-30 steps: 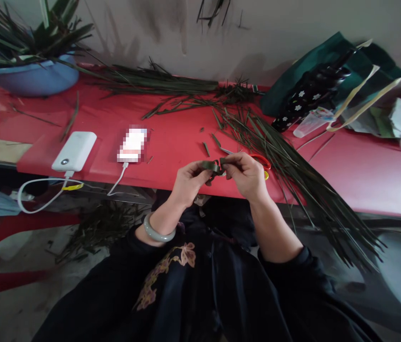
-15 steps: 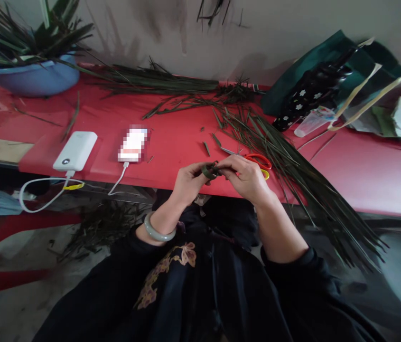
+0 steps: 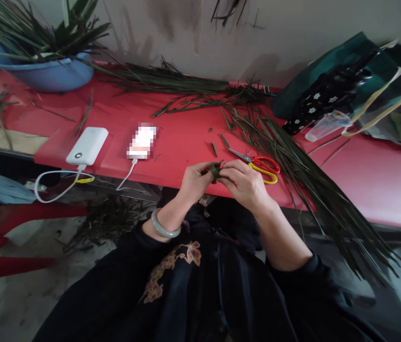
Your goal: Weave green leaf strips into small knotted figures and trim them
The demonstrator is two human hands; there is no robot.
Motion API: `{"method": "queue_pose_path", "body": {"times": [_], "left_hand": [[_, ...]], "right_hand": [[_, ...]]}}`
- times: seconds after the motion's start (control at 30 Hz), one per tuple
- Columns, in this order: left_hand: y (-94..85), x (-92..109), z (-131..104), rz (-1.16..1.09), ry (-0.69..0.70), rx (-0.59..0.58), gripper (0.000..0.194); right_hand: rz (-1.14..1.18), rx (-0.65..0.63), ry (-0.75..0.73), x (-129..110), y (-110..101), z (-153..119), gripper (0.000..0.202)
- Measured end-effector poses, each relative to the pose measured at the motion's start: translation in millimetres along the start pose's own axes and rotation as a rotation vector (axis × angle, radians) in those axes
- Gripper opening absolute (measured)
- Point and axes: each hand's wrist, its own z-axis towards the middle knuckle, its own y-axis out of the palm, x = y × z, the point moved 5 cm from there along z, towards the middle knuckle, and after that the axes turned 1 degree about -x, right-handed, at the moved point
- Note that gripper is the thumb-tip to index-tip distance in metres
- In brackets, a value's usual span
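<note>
Near the scissors [image 3: 248, 159], left hand [image 3: 195, 182] and right hand [image 3: 246, 184] pinch a curled green strip [image 3: 215, 172].

readable text: none | power bank display [image 3: 78, 155]: too small to read | phone screen [image 3: 142, 141]: pixelated

On the red table [image 3: 182, 137] lie green leaves [image 3: 303, 175], scissors [image 3: 247, 159], a power bank [image 3: 88, 144] and a blue basin [image 3: 51, 77]

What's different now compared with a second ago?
The right hand has moved leftward, closer to the left hand, uncovering more of the red-and-yellow scissors; the view has swung left. Both still hold the curled leaf strip; the white power bank stayed put.
</note>
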Motion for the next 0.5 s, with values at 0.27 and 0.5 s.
{"method": "queue_pose_path", "body": {"times": [0.27, 0.5], "left_hand": [[-0.3, -9, 3, -0.104, -0.005, 0.055, 0.022], [-1.4, -4, 1, -0.179, 0.052, 0.142, 0.019]], "right_hand": [[0.055, -0.061, 0.037, -1, 1, 4, 0.010], [0.054, 0.259, 0.027, -5, 13, -3, 0.012]]}}
